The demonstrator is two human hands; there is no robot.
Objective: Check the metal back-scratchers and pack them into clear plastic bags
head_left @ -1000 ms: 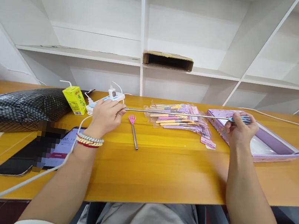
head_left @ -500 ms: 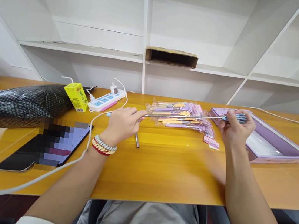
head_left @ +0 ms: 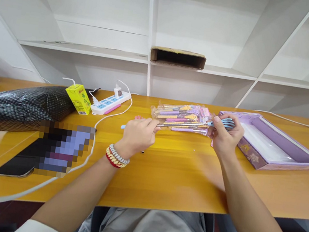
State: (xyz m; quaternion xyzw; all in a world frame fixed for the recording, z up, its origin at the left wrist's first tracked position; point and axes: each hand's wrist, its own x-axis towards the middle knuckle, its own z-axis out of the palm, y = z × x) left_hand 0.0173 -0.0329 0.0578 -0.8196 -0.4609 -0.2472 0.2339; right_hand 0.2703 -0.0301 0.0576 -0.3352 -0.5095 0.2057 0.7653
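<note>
A telescopic back scratcher [head_left: 184,124] with a metal rod and light blue claw head stretches between my hands above the table. My left hand [head_left: 141,134] is closed around its handle end, with a blue tip poking out on the left. At the other end, my right hand [head_left: 226,137] grips the blue claw head. Behind the rod lies a pile of clear-wrapped back scratchers [head_left: 178,113] in purple, yellow and pink. A pink claw [head_left: 138,117] shows just past my left hand; most of what it belongs to is hidden.
A purple open box [head_left: 255,160] lies right of my right hand. To the left are a yellow drink carton [head_left: 78,99], a power strip [head_left: 111,103], a phone [head_left: 17,157] and a black wrapped bundle [head_left: 22,108]. A white cable [head_left: 91,149] crosses by my left forearm.
My hands have come closer together, the right moving left and the left moving right. The visible rod between them is shorter. More of the purple box shows.
</note>
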